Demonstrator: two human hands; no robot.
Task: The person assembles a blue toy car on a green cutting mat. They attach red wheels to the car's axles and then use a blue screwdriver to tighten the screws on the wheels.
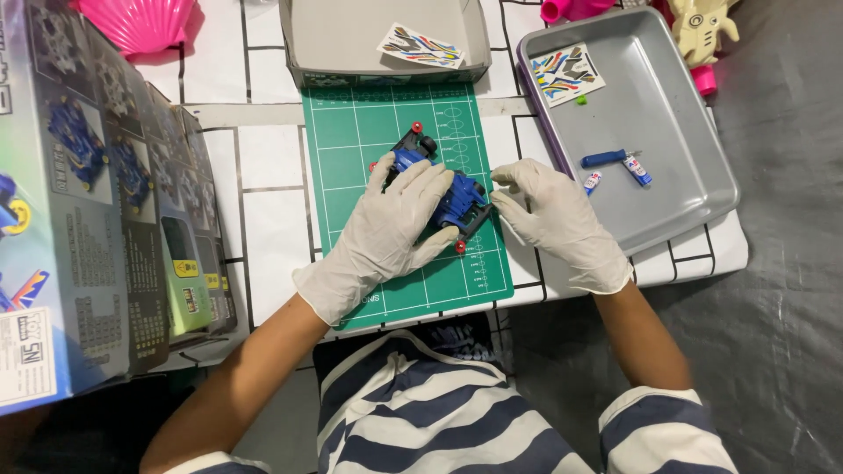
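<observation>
right now the left hand point(386, 230), in a pale disposable glove, lies flat and spread across a small blue model car point(439, 186), palm down and fingers splayed, pressing it onto the green cutting mat point(369, 123) rather than gripping it; that looks like a way to keep the car from rolling on its red-hubbed wheels. the right hand point(553, 224), gloved the same, sits just beside the car's rear end, fingers drawn narrow and pinched toward the bodywork, touching or nearly touching it. whether it holds some tiny part i cannot tell.

the car rests near the middle of the mat, slanted, nose toward the top left. beyond the mat's far edge stands a grey box lid point(351, 39) with a sticker sheet point(421, 46) in it. to the right a grey metal tray point(667, 114) keeps loose bits together: another sticker sheet point(566, 75), a blue tool point(604, 159) and two small tubes point(637, 168). at the left, printed kit boxes point(97, 202) lean in a row, and a pink shell-shaped thing point(140, 22) lies at the top.
</observation>
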